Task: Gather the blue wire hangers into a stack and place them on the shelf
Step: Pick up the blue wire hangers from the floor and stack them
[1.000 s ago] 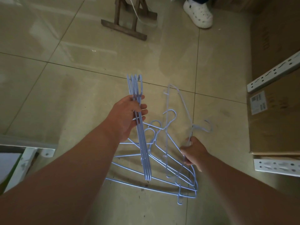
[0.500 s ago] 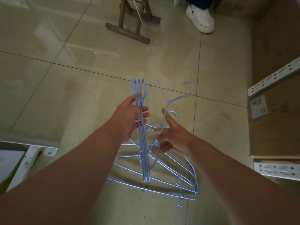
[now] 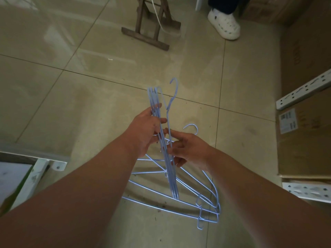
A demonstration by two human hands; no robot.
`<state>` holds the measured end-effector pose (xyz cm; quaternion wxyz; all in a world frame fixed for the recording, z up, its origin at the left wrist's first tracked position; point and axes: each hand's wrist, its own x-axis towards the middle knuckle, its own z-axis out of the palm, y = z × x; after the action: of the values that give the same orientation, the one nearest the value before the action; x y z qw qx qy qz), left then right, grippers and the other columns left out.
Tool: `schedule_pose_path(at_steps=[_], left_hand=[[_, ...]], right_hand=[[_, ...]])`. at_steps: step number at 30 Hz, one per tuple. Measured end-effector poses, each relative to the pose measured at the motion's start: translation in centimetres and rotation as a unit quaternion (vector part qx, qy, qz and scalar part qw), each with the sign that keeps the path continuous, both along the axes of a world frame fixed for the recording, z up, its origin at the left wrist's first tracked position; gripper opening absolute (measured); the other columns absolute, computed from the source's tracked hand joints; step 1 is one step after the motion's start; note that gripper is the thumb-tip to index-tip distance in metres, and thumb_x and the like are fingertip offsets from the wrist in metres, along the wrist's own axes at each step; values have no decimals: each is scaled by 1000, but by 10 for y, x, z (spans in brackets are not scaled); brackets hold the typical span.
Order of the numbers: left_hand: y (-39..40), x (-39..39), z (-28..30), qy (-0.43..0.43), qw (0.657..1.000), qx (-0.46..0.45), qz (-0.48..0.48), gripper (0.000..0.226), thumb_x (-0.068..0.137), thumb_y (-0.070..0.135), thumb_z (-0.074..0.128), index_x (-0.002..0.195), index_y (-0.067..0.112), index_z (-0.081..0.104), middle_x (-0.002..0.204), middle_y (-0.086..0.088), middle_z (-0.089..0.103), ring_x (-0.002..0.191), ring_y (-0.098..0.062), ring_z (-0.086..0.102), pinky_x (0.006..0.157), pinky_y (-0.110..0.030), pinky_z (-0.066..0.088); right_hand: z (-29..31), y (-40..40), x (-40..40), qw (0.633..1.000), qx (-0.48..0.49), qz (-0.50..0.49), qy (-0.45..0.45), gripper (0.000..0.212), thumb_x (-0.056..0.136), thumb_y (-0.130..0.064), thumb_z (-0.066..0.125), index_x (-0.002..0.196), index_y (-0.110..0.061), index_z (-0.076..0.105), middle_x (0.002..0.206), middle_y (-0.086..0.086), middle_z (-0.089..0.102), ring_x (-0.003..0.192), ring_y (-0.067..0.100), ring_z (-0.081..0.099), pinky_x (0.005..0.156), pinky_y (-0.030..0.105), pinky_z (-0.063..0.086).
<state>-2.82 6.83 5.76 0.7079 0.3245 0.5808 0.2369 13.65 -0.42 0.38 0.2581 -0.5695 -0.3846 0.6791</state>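
Above the floor, both hands pinch upright hangers.

Held hanger bundle above floor pile; cardboard boxes right; wooden stand behind.

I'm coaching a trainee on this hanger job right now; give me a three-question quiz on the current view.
1. True or false: all blue hangers are off the floor.
2. Which hand clasps the upright bundle of hangers? A) left hand B) right hand C) neither
3. What stands on the floor beyond the hands, near the white shoe?

Key:
1. False; loose hangers lie on the tiles.
2. A; the left hand holds it, the right hand brings one more hanger against it.
3. A wooden stand.
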Motion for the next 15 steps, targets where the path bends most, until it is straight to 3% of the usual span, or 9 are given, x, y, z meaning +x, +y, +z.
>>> schedule_pose_path(at_steps=[3, 5, 8, 11, 15], left_hand=[[0, 1, 1, -4, 1000, 6, 6, 68, 87, -10, 47, 136, 34, 65, 117, -9, 71, 97, -30, 70, 97, -49, 59], [1, 3, 1, -9, 1000, 10, 4, 68, 85, -10, 48, 135, 33, 66, 119, -11, 72, 98, -31, 71, 97, -53, 60], [1, 6, 0, -17, 1000, 17, -12, 71, 80, -11, 51, 136, 28, 66, 125, -19, 72, 108, -38, 76, 94, -56, 61], [2, 7, -3, -10, 999, 28, -18, 75, 74, -10, 51, 136, 30, 67, 121, -17, 74, 100, -39, 77, 85, -51, 63], [4, 2, -8, 2, 1000, 30, -10, 66, 79, -5, 55, 130, 35, 69, 109, -7, 71, 88, -26, 67, 72, -37, 61]], right_hand=[[1, -1, -2, 999, 30, -29, 10, 45, 97, -1, 68, 123, -37, 73, 107, 44, 67, 60, 21, 62, 55, 26, 56], [1, 1, -4, 995, 48, -91, 19, 36, 98, 1, 65, 117, -27, 78, 90, 34, 69, 59, 19, 60, 56, 25, 57], [4, 9, -5, 987, 52, -148, 31, 26, 98, 1, 65, 119, -8, 77, 92, 14, 79, 65, 23, 65, 62, 28, 60], [8, 11, -5, 990, 43, -137, 15, 23, 95, 0, 69, 112, -12, 79, 86, 16, 74, 58, 20, 65, 54, 23, 56], [1, 4, -3, 995, 22, -94, -1, 26, 92, 0, 74, 115, -12, 76, 86, 18, 72, 56, 18, 65, 53, 23, 54]])
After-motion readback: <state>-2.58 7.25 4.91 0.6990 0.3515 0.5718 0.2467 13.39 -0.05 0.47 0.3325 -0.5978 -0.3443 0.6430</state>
